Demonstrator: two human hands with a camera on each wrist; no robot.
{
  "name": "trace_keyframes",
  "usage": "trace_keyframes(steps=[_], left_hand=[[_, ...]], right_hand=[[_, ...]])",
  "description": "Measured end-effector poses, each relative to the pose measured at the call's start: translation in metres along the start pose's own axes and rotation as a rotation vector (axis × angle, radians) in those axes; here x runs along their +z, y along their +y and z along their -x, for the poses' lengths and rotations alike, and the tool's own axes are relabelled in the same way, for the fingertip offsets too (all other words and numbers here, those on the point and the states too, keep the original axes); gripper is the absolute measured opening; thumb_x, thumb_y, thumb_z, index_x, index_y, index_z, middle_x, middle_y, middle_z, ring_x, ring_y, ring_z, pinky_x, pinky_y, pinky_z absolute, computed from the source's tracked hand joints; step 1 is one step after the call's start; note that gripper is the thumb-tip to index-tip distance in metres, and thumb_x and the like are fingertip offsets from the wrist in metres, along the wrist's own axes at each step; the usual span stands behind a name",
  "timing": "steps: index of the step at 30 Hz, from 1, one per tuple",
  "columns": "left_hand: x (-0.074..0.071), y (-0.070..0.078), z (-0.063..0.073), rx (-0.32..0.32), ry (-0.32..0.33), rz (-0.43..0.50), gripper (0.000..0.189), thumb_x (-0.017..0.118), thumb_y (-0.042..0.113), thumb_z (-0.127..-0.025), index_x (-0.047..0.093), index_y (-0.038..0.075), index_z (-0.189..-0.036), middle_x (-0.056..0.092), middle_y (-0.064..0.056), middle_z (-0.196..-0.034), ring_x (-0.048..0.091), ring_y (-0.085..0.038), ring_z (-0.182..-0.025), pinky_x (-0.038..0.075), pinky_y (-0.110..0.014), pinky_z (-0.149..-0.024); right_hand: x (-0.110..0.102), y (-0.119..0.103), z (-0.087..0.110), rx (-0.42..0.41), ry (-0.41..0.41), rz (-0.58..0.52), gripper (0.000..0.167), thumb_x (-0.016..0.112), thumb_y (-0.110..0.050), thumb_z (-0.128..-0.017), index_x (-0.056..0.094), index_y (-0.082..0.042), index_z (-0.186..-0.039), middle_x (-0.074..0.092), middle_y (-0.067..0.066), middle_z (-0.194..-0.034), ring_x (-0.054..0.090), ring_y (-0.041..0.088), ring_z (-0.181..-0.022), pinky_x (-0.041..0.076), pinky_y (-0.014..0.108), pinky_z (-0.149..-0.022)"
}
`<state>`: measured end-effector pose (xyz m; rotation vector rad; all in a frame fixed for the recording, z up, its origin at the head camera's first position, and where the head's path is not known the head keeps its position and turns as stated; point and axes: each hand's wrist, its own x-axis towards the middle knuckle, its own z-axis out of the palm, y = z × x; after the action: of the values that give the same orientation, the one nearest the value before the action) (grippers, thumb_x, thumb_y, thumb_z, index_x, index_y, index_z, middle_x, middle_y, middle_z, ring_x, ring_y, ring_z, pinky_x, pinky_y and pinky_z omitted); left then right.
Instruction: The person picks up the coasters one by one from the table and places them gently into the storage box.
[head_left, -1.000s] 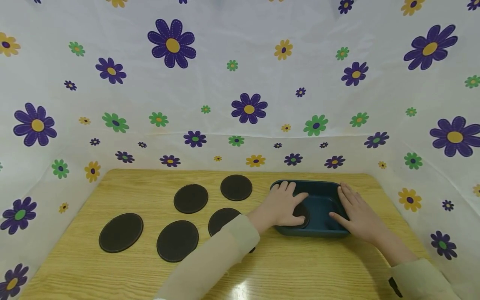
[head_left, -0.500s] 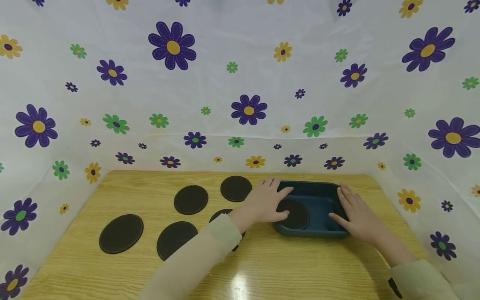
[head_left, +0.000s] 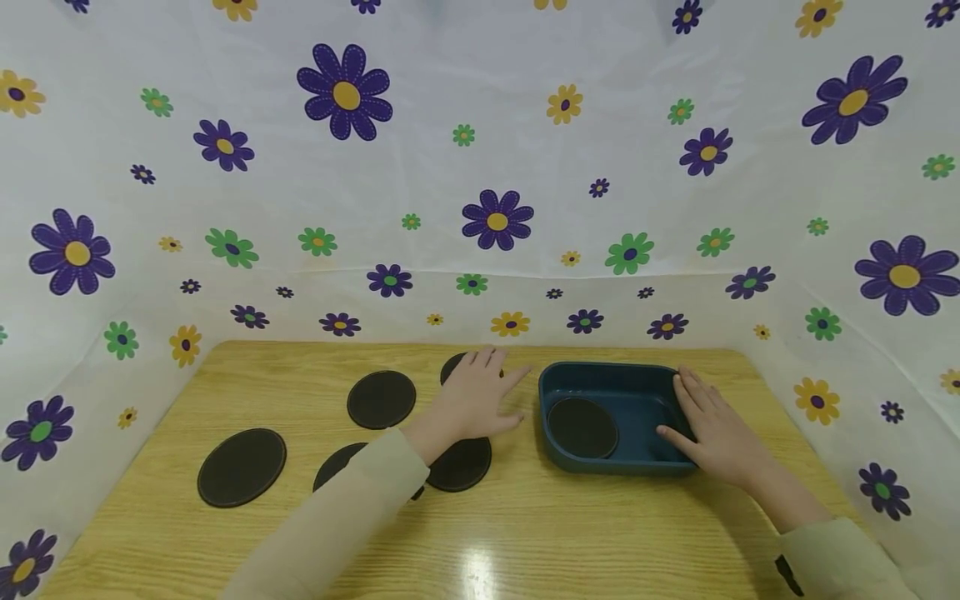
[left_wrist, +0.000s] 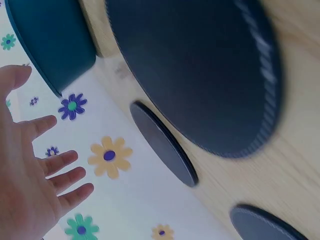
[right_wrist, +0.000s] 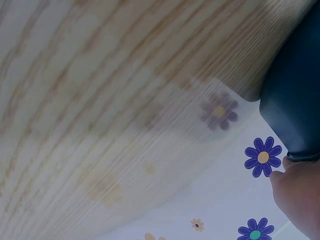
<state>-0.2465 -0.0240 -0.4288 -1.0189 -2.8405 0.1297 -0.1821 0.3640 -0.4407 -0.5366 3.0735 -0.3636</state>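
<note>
A round black coaster with a stitched edge lies flat in the left part of a dark blue rectangular bin. My left hand holds nothing and hovers left of the bin, fingers spread, partly covering two other coasters. One of these is the far coaster; nearer is a second coaster. In the left wrist view, the palm and spread fingers of that hand show bare. My right hand rests on the bin's right rim, its fingers straight and its thumb reaching over the inside.
More black coasters lie on the wooden table: a left coaster, a middle coaster, and one coaster partly under the left sleeve. A flower-printed white cloth encloses the back and sides.
My left hand has drawn away from the coaster in the bin, out over the rim and leftward above the coasters on the table. The right hand has stayed on the rim.
</note>
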Motion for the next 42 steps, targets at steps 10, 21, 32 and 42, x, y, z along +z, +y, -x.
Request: trace_keyframes(steps=[10, 21, 32, 42], left_hand=[[0.008, -0.035, 0.025, -0.036, 0.0, 0.048, 0.074, 0.063, 0.059, -0.099, 0.046, 0.023, -0.161, 0.044, -0.021, -0.16, 0.043, -0.041, -0.149, 0.039, -0.057, -0.121], [0.008, -0.066, 0.05, -0.136, -0.07, 0.055, 0.078, 0.066, 0.057, -0.097, 0.045, 0.021, -0.163, 0.041, -0.023, -0.162, 0.04, -0.044, -0.151, 0.036, -0.059, -0.123], [0.024, -0.097, 0.071, -0.209, -0.098, 0.07, 0.078, 0.068, 0.054, -0.096, 0.047, 0.016, -0.161, 0.042, -0.027, -0.16, 0.041, -0.048, -0.149, 0.038, -0.064, -0.12], [0.035, -0.116, 0.084, -0.262, -0.116, 0.106, 0.079, 0.07, 0.053, -0.095, 0.047, 0.015, -0.16, 0.04, -0.03, -0.162, 0.04, -0.053, -0.149, 0.037, -0.07, -0.117]], right_hand=[[0.001, -0.001, 0.001, 0.003, -0.005, -0.017, 0.094, 0.058, -0.048, -0.107, 0.015, 0.014, -0.164, 0.01, 0.035, -0.173, 0.009, 0.051, -0.162, -0.002, 0.053, -0.135], [0.002, 0.002, -0.001, 0.001, 0.001, -0.006, 0.094, 0.057, -0.048, -0.107, 0.015, 0.015, -0.163, 0.01, 0.035, -0.173, 0.008, 0.05, -0.163, -0.002, 0.054, -0.134], [0.0, 0.0, -0.001, -0.002, -0.003, -0.003, 0.095, 0.058, -0.048, -0.107, 0.015, 0.015, -0.163, 0.01, 0.035, -0.173, 0.009, 0.051, -0.163, 0.001, 0.058, -0.134], [0.002, 0.002, -0.001, -0.01, 0.007, 0.003, 0.094, 0.058, -0.047, -0.107, 0.016, 0.015, -0.163, 0.01, 0.035, -0.173, 0.009, 0.051, -0.162, 0.0, 0.056, -0.134]])
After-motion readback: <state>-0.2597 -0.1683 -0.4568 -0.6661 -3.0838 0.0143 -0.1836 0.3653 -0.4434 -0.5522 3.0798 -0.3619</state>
